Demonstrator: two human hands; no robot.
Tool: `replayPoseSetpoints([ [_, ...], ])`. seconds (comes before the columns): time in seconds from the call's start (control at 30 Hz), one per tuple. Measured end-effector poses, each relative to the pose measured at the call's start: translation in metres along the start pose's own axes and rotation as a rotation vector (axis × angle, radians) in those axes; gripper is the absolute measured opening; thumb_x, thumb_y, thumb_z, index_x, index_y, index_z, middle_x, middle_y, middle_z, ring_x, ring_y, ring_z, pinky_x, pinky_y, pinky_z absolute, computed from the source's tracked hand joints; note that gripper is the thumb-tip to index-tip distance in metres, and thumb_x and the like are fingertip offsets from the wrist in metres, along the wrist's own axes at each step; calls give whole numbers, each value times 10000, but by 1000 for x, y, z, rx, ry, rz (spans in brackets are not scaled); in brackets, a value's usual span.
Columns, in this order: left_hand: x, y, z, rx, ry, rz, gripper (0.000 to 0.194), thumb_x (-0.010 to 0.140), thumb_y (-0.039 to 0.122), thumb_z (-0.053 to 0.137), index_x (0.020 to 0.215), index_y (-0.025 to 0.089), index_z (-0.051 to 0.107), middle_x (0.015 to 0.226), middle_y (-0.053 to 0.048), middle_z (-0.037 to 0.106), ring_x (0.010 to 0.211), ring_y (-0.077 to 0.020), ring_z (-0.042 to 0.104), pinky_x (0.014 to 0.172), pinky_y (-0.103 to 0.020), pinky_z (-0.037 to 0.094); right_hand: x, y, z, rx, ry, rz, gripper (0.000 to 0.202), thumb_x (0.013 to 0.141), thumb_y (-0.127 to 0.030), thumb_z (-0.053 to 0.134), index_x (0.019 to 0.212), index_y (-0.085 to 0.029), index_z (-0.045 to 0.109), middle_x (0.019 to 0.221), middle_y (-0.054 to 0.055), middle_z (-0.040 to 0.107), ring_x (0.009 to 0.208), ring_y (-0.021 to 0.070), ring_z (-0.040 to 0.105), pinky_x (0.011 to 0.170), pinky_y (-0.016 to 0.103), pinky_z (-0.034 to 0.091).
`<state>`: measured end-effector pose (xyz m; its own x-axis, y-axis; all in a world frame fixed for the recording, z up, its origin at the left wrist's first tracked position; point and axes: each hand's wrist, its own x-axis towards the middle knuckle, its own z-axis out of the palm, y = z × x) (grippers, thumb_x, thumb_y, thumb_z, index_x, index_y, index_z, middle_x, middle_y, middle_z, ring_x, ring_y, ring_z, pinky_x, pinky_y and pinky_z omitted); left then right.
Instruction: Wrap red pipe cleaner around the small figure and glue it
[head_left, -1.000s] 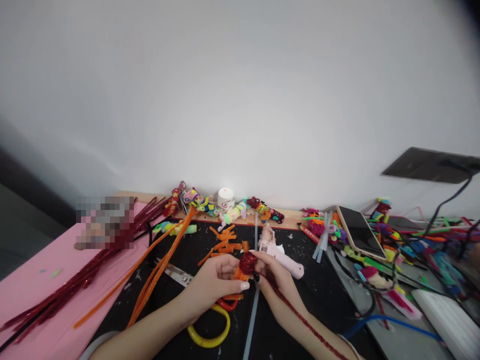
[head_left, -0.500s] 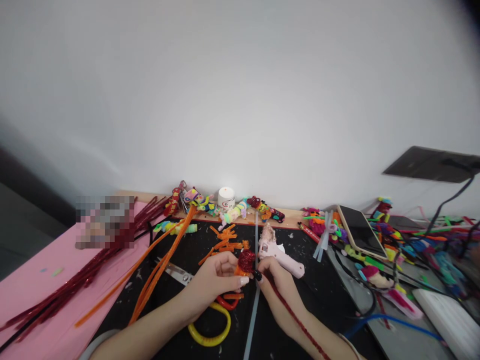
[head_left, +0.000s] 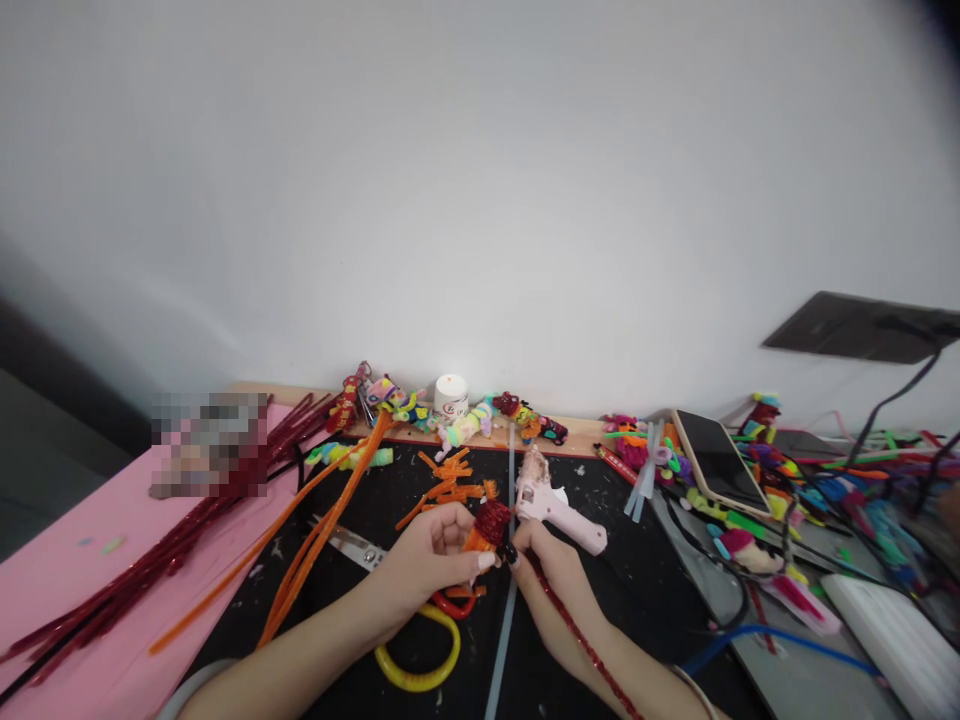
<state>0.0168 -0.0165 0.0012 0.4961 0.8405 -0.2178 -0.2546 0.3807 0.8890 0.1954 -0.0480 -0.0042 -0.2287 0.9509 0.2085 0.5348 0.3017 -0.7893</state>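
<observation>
Between my two hands is a small pipe-cleaner figure [head_left: 491,524], dark glittery red on top and orange below. My left hand [head_left: 439,555] is closed on its orange part, thumb in front. My right hand [head_left: 551,570] pinches a long dark red pipe cleaner [head_left: 581,640] against the figure's right side; its free end trails down over the right forearm. Beneath the left wrist lie scissors [head_left: 416,660] with a yellow and red handle, partly covered. Just beyond the right hand rests a pale pink glue gun [head_left: 562,518].
Orange pipe-cleaner cuttings [head_left: 450,485] lie behind the hands. Long orange stems [head_left: 322,540] and red stems [head_left: 172,540] spread leftward over a pink sheet [head_left: 45,590]. A white cup [head_left: 451,398] stands by the wall. At right are a phone [head_left: 724,460] and a black cable [head_left: 896,400].
My right fingertips have shifted slightly down and left, closer to my left thumb. The red pipe cleaner's trailing end has swung a little left. The left hand stays nearly still.
</observation>
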Motion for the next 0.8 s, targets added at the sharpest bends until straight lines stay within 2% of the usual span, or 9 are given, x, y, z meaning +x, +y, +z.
replayPoseSetpoints([
  [0.23, 0, 6, 1, -8, -38, -20, 316, 641, 306, 777, 763, 137, 540, 718, -13, 651, 426, -23, 424, 411, -151, 333, 0, 0, 1, 20, -2, 8, 153, 869, -233, 411, 718, -204, 411, 598, -63, 402, 507, 95, 331, 462, 199, 263],
  [0.37, 0, 6, -1, -8, -77, -26, 275, 678, 295, 753, 811, 123, 584, 702, -12, 644, 426, -29, 449, 416, -154, 339, 0, 0, 0, 12, 11, 1, 149, 866, -218, 412, 717, -204, 410, 580, -69, 390, 495, 92, 329, 452, 196, 257],
  [0.57, 1, 6, -2, -26, -89, -42, 279, 674, 274, 760, 808, 127, 564, 750, -20, 654, 425, -17, 439, 423, -147, 353, 1, 3, -1, 15, 27, -71, 137, 849, -178, 424, 715, -205, 411, 589, -67, 402, 495, 91, 347, 456, 194, 267],
  [0.8, 1, 3, -3, 48, -52, -18, 264, 704, 333, 732, 777, 130, 579, 584, 32, 576, 413, -42, 460, 407, -152, 348, 1, 3, -1, -11, 44, -112, 132, 822, -135, 448, 717, -207, 411, 607, -61, 423, 512, 95, 376, 475, 199, 286],
])
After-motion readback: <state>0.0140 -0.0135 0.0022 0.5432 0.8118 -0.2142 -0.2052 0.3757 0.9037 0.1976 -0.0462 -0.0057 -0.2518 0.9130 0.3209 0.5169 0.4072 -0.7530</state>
